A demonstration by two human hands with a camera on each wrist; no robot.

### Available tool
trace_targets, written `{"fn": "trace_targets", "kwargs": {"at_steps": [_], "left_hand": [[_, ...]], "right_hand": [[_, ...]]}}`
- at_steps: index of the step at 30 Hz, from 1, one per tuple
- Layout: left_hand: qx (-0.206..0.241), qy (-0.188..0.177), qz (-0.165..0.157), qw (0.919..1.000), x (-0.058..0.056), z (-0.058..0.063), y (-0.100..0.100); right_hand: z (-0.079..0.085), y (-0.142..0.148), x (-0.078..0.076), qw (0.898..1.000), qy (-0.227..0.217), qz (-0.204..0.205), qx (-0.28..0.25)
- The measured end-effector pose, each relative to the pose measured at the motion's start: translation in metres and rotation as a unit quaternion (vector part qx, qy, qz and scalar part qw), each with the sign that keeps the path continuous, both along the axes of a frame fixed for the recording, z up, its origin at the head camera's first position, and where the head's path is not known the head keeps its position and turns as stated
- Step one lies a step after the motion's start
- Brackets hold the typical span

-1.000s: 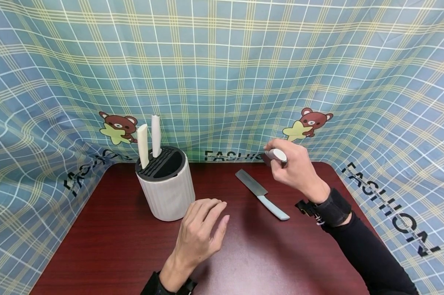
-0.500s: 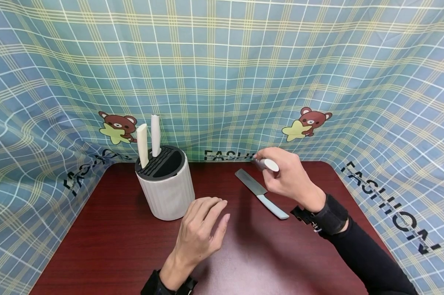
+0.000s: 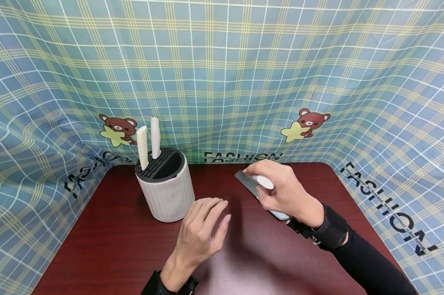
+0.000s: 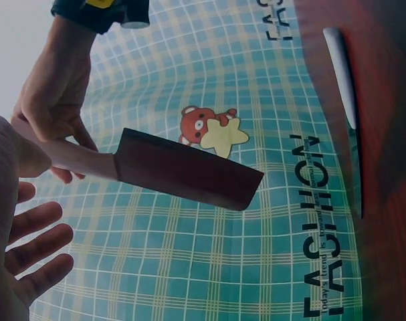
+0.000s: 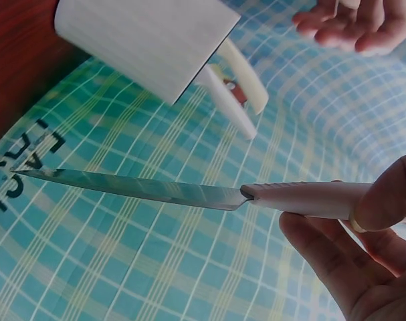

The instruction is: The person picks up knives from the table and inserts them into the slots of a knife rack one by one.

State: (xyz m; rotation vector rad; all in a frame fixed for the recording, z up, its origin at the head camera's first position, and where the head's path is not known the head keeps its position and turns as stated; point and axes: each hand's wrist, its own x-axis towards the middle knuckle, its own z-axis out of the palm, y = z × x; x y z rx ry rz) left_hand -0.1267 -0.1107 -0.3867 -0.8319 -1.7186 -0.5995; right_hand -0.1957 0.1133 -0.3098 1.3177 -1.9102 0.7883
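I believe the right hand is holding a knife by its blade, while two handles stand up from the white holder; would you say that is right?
Not quite: the right hand holds the knife by its handle, not its blade, which extends clear of the fingers, as the right wrist view shows. Two handles do stand up from the white holder.

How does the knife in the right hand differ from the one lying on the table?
The held knife is gripped in the right hand above the table; the other knife rests on it. The held knife's handle looks white; the other knife's, pale blue. Both handles are plain and light.
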Motion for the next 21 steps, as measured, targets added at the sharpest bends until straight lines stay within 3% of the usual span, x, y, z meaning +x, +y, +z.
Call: {"fn": "trace_targets", "kwargs": {"at_steps": [9,21], "left_hand": [[0.008,0.009,-0.008,0.9999,0.002,0.005,0.002],[0.008,0.012,-0.019,0.9997,0.001,0.006,0.004]], "right_hand": [[0.0,-0.011,0.015,0.998,-0.005,0.05,0.023],[-0.005,-0.026,0.032,0.995,0.015,0.08,0.057]]}}
